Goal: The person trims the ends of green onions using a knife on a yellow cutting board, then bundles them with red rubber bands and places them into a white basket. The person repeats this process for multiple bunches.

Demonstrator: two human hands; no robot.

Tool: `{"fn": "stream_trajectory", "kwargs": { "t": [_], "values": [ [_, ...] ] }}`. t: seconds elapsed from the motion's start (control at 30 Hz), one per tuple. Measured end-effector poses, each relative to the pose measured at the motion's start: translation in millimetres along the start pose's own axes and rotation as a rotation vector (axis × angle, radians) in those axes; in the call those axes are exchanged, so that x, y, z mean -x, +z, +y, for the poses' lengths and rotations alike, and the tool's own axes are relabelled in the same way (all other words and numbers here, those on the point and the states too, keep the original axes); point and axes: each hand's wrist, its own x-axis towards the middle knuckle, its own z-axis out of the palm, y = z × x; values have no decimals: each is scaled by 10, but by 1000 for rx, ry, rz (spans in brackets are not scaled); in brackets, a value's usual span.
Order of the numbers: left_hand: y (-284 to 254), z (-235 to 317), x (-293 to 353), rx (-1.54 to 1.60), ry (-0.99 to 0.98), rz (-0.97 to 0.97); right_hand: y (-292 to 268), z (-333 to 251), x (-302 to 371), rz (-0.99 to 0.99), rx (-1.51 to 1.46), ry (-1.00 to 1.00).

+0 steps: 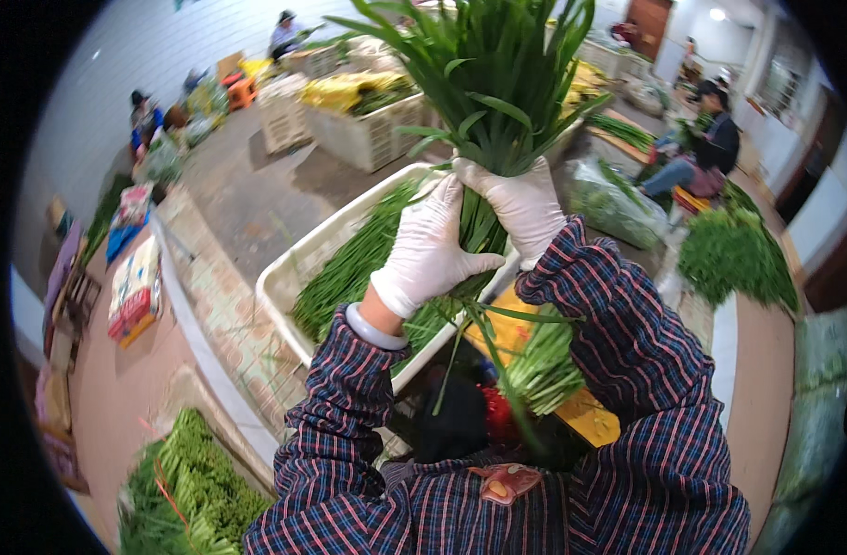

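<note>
Upright before me stands a bunch of long, flat-leaved greens (pixel 497 83), its leaves fanning out at the top. My right hand (pixel 520 205), in a white glove, is closed around it just below the leaves. Lower on the stalks, my left hand (pixel 421 245), also gloved, is wrapped about the bunch with its thumb stretched across. A few loose stems dangle below. Under the hands, a white plastic crate (pixel 273 289) holds many thin green stalks (pixel 354 268). Near my lap, a bundle of pale-ended green stalks (pixel 544 361) rests on a yellow surface (pixel 590 416).
Fern-like greens and leafy stalks (pixel 197 476) lie at lower left. More greens (pixel 738 250) are heaped at right, near a seated person (pixel 705 148) and a clear plastic bag (pixel 613 199). Farther off stand crates (pixel 372 134) with yellow covers. Several people sit in the background.
</note>
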Motion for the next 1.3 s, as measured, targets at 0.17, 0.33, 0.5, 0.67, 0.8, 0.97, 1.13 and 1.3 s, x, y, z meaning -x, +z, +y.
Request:
{"fn": "stream_trajectory", "kwargs": {
  "t": [0.17,0.33,0.5,0.67,0.8,0.97,1.13,1.3],
  "values": [
    [-65,1087,-422,803,-169,72,-1061,-905,494,211,-17,-120],
    [764,2155,-220,2081,-567,-664,-1910,-1605,1661,13,299,-416],
    [1779,2951,293,2113,-866,-996,-2376,-1545,3000,-31,1593,-681],
    [2324,3186,983,2011,-1087,-1157,-2405,-1112,3927,14,1536,-484],
    [2492,3267,1284,1898,-1182,-1244,-2348,-1146,4400,139,1633,-237],
    [2628,3079,1629,1794,-1303,-1262,-2131,-1043,4716,169,1705,177],
    [3072,2285,2385,1732,-1401,-1112,-2189,-1142,4935,228,1510,72],
    [2495,3206,1512,1450,-1080,-1462,-2431,-1148,5235,244,1232,-93]
  ]
}}
